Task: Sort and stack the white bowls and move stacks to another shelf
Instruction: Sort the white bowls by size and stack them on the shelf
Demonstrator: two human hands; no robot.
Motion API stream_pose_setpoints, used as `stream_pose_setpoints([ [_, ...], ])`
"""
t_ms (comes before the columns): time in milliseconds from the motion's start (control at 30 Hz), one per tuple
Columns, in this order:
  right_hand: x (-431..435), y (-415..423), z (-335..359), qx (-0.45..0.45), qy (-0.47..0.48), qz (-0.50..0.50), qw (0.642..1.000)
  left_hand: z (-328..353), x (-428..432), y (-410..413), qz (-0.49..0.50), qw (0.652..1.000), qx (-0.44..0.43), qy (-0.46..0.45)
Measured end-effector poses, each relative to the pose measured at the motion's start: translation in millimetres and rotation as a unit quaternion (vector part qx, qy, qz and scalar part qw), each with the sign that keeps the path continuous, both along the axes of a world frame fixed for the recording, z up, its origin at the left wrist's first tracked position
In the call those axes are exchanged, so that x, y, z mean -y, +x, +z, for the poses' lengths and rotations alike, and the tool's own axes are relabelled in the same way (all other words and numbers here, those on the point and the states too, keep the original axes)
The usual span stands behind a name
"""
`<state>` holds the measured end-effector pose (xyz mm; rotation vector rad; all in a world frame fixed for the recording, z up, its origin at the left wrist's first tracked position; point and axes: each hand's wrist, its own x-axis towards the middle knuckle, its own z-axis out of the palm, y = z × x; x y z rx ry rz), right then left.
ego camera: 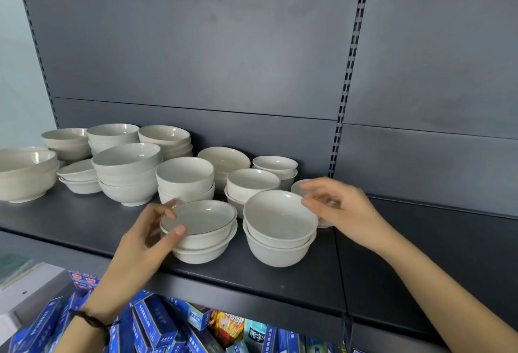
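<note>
Many white bowls stand in short stacks on a dark grey shelf (84, 221). At the front, my left hand (145, 240) grips the rim of the top bowl of a short stack (201, 229), thumb on the near edge and fingers on the far edge. To its right is another short stack of bowls (280, 226); my right hand (342, 207) touches its right rim with the fingertips, fingers spread. A small bowl (301, 187) sits partly hidden behind my right hand.
More stacks of larger bowls (126, 173) fill the left and back of the shelf, with a big stack (25, 176) at the far left. The shelf section to the right (434, 240) is bare. Blue boxes (151, 322) and snack packs lie on the shelf below.
</note>
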<state>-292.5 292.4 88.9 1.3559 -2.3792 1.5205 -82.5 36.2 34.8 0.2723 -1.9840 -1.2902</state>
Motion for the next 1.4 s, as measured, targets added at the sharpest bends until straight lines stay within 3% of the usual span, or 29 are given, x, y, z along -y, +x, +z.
stream_pose_setpoints([
  [100, 16, -19, 11, -0.022, -0.019, -0.034, 0.999, 10, -7, -3, 0.110, 0.986, -0.020, -0.125],
  [167, 29, -34, 19, -0.032, -0.025, -0.061, 0.997, 20, -18, -7, 0.130, 0.976, -0.041, -0.170],
  [267, 49, -57, 27, -0.027, -0.004, -0.082, 0.996, 31, -37, -17, 0.070, 0.983, -0.042, -0.165],
  [333, 62, -76, 28, -0.004, 0.038, -0.080, 0.996, 37, -44, -24, 0.015, 0.986, 0.006, -0.165],
  [433, 78, -99, 23, 0.027, 0.130, -0.079, 0.988, 42, -47, -31, -0.017, 0.970, 0.101, -0.221],
  [533, 88, -110, 18, 0.015, 0.159, -0.086, 0.983, 44, -50, -37, -0.012, 0.953, 0.125, -0.274],
  [1000, 92, -129, 7, 0.056, 0.070, -0.045, 0.995, 39, -51, -46, 0.022, 0.943, 0.191, -0.271],
  [1233, 98, -128, 7, 0.013, 0.018, -0.043, 0.999, 38, -54, -46, 0.046, 0.937, 0.196, -0.286],
  [1400, 89, -115, 22, 0.002, -0.087, -0.040, 0.995, 37, -53, -44, 0.055, 0.933, 0.193, -0.299],
])
